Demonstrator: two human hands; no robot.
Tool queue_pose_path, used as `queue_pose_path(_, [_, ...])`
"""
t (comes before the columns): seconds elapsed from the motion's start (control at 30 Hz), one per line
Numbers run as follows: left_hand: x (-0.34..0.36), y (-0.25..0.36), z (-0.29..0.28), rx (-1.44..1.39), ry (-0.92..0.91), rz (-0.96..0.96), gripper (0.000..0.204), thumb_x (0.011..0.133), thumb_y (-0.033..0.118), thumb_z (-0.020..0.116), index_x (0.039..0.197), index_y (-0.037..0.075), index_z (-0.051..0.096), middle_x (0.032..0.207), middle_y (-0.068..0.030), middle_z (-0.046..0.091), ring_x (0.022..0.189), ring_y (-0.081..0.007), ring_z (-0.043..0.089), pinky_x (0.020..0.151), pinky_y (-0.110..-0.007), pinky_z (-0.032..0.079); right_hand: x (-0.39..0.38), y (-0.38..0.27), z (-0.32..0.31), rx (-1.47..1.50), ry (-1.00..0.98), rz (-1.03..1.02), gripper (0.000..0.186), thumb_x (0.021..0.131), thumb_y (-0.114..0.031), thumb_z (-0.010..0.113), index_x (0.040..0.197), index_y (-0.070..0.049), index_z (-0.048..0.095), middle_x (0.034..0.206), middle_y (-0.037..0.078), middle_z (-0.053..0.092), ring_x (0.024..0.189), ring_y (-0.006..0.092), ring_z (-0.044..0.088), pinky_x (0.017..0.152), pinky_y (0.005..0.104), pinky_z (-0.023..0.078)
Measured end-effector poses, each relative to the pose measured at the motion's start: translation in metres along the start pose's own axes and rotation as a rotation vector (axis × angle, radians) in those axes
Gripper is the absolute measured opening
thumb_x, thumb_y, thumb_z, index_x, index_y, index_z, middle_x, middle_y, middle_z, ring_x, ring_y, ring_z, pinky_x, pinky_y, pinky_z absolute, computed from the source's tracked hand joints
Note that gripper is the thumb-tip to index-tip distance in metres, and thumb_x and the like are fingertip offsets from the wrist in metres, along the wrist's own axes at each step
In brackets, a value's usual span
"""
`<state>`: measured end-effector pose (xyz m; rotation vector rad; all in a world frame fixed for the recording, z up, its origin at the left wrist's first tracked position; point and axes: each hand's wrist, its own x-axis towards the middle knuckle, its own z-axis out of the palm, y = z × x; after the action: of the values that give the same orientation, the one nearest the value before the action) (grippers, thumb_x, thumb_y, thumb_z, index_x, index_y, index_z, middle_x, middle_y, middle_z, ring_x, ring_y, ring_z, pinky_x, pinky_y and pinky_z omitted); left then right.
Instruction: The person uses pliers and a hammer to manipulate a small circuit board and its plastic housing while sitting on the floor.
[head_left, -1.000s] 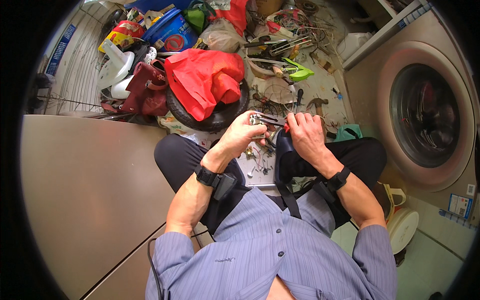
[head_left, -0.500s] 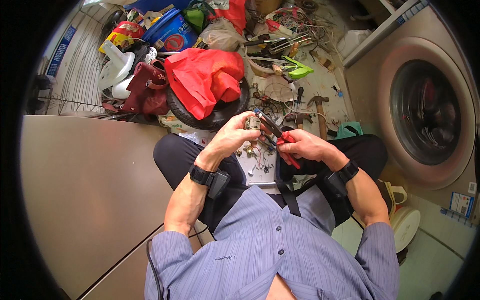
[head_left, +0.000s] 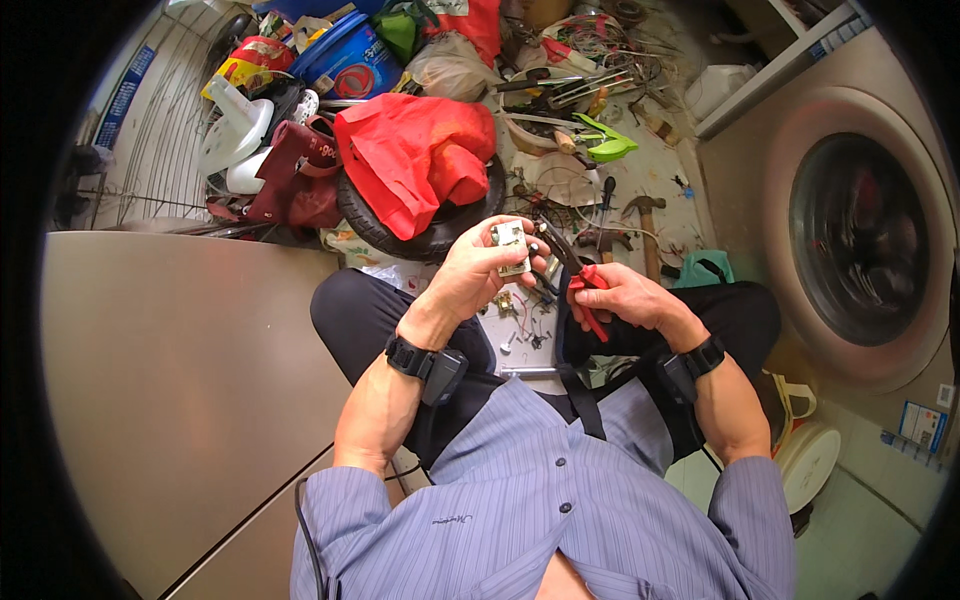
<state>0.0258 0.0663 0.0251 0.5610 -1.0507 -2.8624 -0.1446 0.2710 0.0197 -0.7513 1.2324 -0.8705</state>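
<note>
Head view, and the left hand point(head_left: 468, 266) pinches a small pale block point(head_left: 510, 236), far of the lap, while the right hand point(head_left: 640, 298) grips red-handled pliers point(head_left: 566, 253) just to its right! A brassy part point(head_left: 504, 303) already lies loose, nearer; how much remains to come off the block, can't tell. Half a second ago its rounded tan side showed; now a flat pale face is turned up
</note>
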Motion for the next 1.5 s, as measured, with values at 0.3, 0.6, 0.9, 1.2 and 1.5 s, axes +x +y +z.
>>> queue_pose_path(0.3, [0.001, -0.009, -0.012, 0.082, 0.197, 0.024, 0.032, 0.090, -0.001, 0.067, 0.119, 0.000, 0.054, 0.108, -0.0170, 0.067, 0.094, -0.0265, 0.070, 0.074, -0.035, 0.060, 0.018, 0.053, 0.005, -1.043, 0.291, 0.149, 0.020, 0.090, -0.017, 0.057, 0.094, 0.003, 0.059, 0.085, 0.027, 0.069, 0.083, 0.0457, 0.067, 0.072, 0.0555, 0.053])
queue_pose_path(0.6, [-0.002, -0.001, -0.004, -0.108, 0.130, -0.018, 0.035, 0.101, 0.015, 0.053, 0.131, -0.002, 0.052, 0.126, -0.0224, 0.063, 0.107, -0.0362, 0.068, 0.086, -0.044, 0.061, 0.019, 0.042, 0.002, -1.029, 0.427, 0.023, 0.016, 0.090, -0.015, 0.057, 0.092, 0.001, 0.056, 0.083, 0.026, 0.068, 0.082, 0.0454, 0.066, 0.071, 0.0544, 0.052])
queue_pose_path(0.9, [-0.001, 0.000, -0.001, -0.178, 0.127, -0.017, 0.035, 0.103, 0.018, 0.046, 0.130, -0.003, 0.051, 0.127, -0.0259, 0.062, 0.110, -0.0392, 0.067, 0.089, -0.048, 0.060, 0.017, 0.014, 0.009, -0.805, 0.470, -0.035, 0.018, 0.095, -0.018, 0.055, 0.101, -0.002, 0.059, 0.092, 0.023, 0.068, 0.090, 0.0438, 0.065, 0.076, 0.0508, 0.051])
queue_pose_path(1.2, [-0.003, -0.004, -0.001, -0.072, 0.112, 0.106, 0.039, 0.092, -0.001, 0.062, 0.129, -0.001, 0.050, 0.117, -0.0224, 0.066, 0.109, -0.0354, 0.067, 0.089, -0.047, 0.060, 0.014, 0.002, 0.015, -0.760, 0.509, -0.217, 0.013, 0.094, -0.013, 0.062, 0.101, -0.003, 0.058, 0.085, 0.020, 0.066, 0.081, 0.0408, 0.065, 0.069, 0.0462, 0.051])
queue_pose_path(1.5, [-0.007, -0.002, 0.003, -0.070, 0.062, 0.188, 0.052, 0.085, -0.009, 0.062, 0.134, 0.002, 0.048, 0.120, -0.0185, 0.065, 0.112, -0.0327, 0.066, 0.094, -0.046, 0.058, 0.013, -0.007, 0.016, -0.706, 0.567, -0.294, 0.017, 0.090, -0.008, 0.067, 0.104, -0.002, 0.059, 0.084, 0.019, 0.064, 0.075, 0.0394, 0.064, 0.063, 0.0437, 0.050])
